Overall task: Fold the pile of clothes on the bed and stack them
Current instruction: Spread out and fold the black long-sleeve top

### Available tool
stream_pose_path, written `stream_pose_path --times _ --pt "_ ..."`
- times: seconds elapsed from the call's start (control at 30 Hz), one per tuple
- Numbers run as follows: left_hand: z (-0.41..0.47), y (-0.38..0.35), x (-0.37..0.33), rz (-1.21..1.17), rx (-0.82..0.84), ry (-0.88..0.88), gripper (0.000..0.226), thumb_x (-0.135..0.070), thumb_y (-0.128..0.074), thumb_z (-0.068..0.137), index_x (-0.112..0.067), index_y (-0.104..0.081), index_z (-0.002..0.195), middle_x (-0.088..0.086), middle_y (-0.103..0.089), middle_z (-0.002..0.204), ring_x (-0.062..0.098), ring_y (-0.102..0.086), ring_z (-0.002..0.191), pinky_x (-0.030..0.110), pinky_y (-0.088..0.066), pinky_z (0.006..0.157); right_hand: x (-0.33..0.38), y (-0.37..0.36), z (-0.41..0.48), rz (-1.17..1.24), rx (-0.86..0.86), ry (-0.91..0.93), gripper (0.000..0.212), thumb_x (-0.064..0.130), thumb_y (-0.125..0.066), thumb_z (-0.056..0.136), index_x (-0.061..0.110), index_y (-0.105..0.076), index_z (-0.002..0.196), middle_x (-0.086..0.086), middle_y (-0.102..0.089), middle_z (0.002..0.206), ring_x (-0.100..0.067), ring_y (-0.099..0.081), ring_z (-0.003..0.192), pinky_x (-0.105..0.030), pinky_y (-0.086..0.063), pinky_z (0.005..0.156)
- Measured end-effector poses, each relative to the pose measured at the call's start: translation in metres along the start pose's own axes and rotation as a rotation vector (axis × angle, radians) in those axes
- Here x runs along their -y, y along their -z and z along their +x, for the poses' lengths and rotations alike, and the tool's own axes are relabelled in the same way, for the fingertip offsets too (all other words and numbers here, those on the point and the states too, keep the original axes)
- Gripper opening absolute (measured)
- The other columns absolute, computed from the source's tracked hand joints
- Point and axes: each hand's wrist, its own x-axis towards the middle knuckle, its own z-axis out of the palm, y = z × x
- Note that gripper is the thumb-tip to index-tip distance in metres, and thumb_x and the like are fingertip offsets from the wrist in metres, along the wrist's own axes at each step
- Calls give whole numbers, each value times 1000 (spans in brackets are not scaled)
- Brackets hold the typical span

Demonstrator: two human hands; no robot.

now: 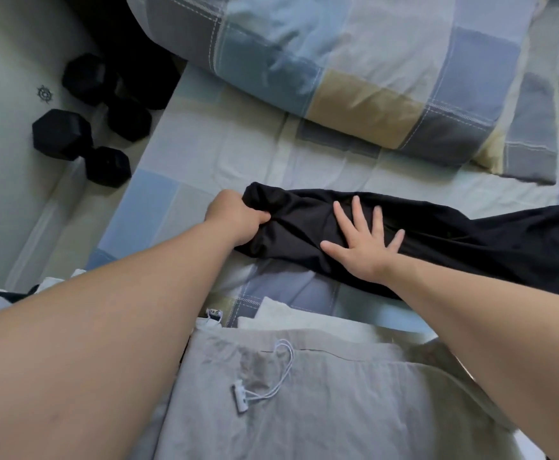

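Clutching black garment (pixel 454 234): left grip (pixel 235 215)

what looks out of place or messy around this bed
The black garment is bunched and creased across the bed, the left hand gripping its end, the right hand flat on it. Two black dumbbells lie loose on the floor beside the bed.

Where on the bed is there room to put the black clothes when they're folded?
Bare sheet lies between the pillow and the black garment, toward the bed's left edge. Crowded nearer you: grey garment and white clothes.
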Motion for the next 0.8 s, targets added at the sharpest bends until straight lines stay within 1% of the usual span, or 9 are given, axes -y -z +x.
stream_pose_path --times 0.07,0.13,0.23,0.3,0.37,0.47,0.53,0.63,0.8 --pt "-12 7 0 -103 27 -20 27 -31 -75 89 -11 -69 105 6 -69 104 29 -64 102 32 -47 82 1 13 -1 68 54 11 73 63 -44 96 55 0 154 22 22 163 -20 25 151 -65 14 114" --pt "-31 15 -7 -178 48 -68 19 -28 -72 90 -13 -70 101 4 -70 102 26 -66 100 35 -52 87 -1 36 -8 260 96 17 67 58 -49 97 49 -18 156 22 1 165 -18 11 155 -58 6 121" --pt "-68 30 -33 -227 64 -156 13 -26 -69 90 -16 -70 99 4 -71 99 23 -67 97 40 -53 91 -14 71 -33 568 -67 6 56 55 -57 95 36 -49 147 14 -45 153 -14 -33 147 -36 -21 123" --pt "-97 32 -59 -156 39 -243 13 -28 -66 87 -16 -69 93 4 -72 95 25 -67 95 42 -53 89 -26 94 -63 653 -153 11 46 52 -53 99 31 -59 139 13 -57 141 -11 -45 137 -29 -29 116" --pt "-131 30 -90 16 -30 -335 17 -36 -62 84 -19 -67 84 0 -70 88 25 -61 100 42 -47 88 -37 116 -101 721 -141 53 42 49 -47 102 29 -60 136 13 -61 133 -9 -51 130 -29 -34 109" --pt "-195 21 -141 294 -172 -441 24 -43 -57 86 -21 -64 79 -5 -61 85 21 -42 114 36 -26 87 -61 147 -164 757 -89 114 36 46 -42 105 32 -58 133 13 -65 127 -10 -57 121 -31 -38 102" --pt "-237 8 -172 310 -123 -492 24 -41 -56 84 -18 -62 77 -1 -62 81 25 -53 108 35 -34 84 -83 164 -202 792 -83 130 31 47 -42 105 35 -59 128 13 -68 124 -12 -60 117 -37 -41 106" --pt "-301 -27 -214 222 13 -534 22 -32 -58 86 -11 -60 78 6 -65 78 30 -62 82 33 -42 65 -125 186 -256 939 -79 119 32 48 -43 104 35 -58 129 12 -68 124 -15 -60 120 -41 -41 108" --pt "-404 -121 -266 72 129 -575 21 -31 -64 86 -16 -58 72 2 -63 73 29 -62 78 35 -46 69 -217 200 -332 1245 -16 28 41 55 -36 104 34 -58 131 9 -68 126 -17 -59 122 -45 -41 110"
